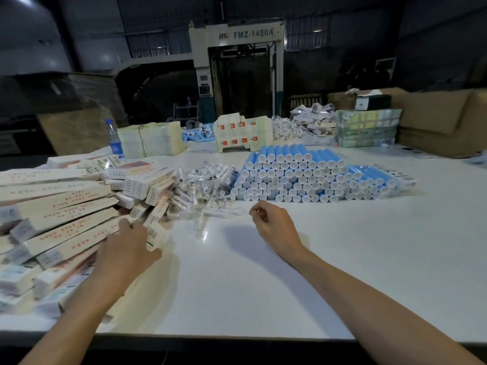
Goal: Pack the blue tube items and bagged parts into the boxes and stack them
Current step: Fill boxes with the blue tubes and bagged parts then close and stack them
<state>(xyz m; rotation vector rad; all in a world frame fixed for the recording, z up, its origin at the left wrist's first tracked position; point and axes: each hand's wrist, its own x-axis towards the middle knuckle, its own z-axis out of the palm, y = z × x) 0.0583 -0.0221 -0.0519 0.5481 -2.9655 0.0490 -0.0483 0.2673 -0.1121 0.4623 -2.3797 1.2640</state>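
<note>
reach is the matter here. the right hand [274, 225] is held just above the white table [342, 259], its fingers loosely curled toward the palm with thumb and forefinger tips close together; nothing is seen between them. the blue tubes [290, 177] are stacked in a low pyramid ahead of those knuckles and a little to the right, near but not touching. their white caps are turned toward the person, so each long axis runs away from the body. the bagged parts [208, 191] are heaped ahead and to the left of the same hand, between the tube stack and the boxes [66, 214], and are strewn at all angles. the left hand [126, 248] is laid on the near edge of the box pile, back to the camera, its fingers reaching over a box end and mostly hidden; whether that box is clasped cannot be told. the tubes are judged to be work for the right hand, which is far nearer them; a tube would likely be taken by its capped end and drawn straight back. the bagged parts are placed roughly between the two hands.
</note>
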